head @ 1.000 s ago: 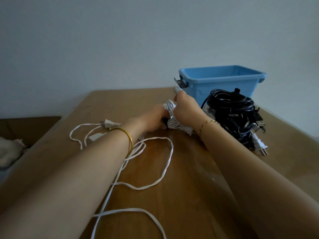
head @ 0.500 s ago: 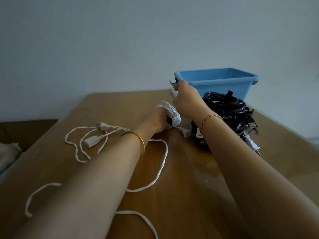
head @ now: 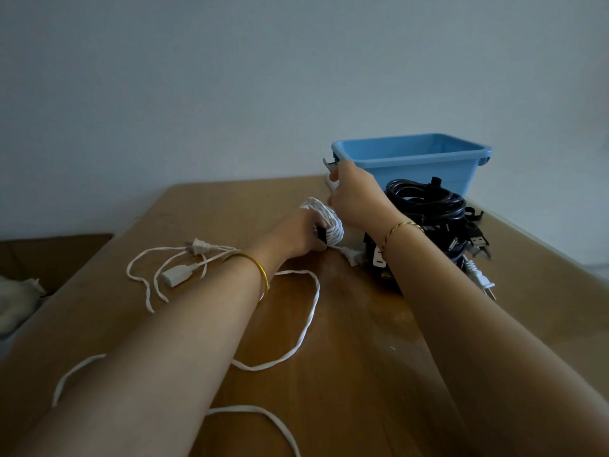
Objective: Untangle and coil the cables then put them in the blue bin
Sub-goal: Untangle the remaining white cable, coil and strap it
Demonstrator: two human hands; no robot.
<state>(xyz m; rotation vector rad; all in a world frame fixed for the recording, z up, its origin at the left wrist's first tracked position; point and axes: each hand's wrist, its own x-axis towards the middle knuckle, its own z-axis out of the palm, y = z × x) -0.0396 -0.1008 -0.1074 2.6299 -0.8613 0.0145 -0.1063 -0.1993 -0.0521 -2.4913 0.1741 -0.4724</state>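
Note:
My left hand (head: pixel 296 234) grips a small coil of white flat cable (head: pixel 326 222) at the middle of the wooden table (head: pixel 362 341). Just beyond it, my right hand (head: pixel 354 192) is raised and pinches a strand of the same cable near the bin's corner. The loose white cable (head: pixel 308 328) trails in loops toward me, with a plug (head: pixel 201 247) and a socket end (head: pixel 176 275) lying to the left. A pile of tangled black cables (head: pixel 428 209) sits to the right. The blue bin (head: pixel 412 163) stands behind that pile.
A white plug (head: pixel 481 280) sticks out of the black pile at the right. The table's left edge drops to a lower brown surface with a pale cloth (head: pixel 16 298). A plain wall rises behind the table.
My right hand has lifted from the coil up toward the bin's corner, drawing the strand with it. The loose loops on the table have shifted. My left hand stays on the coil.

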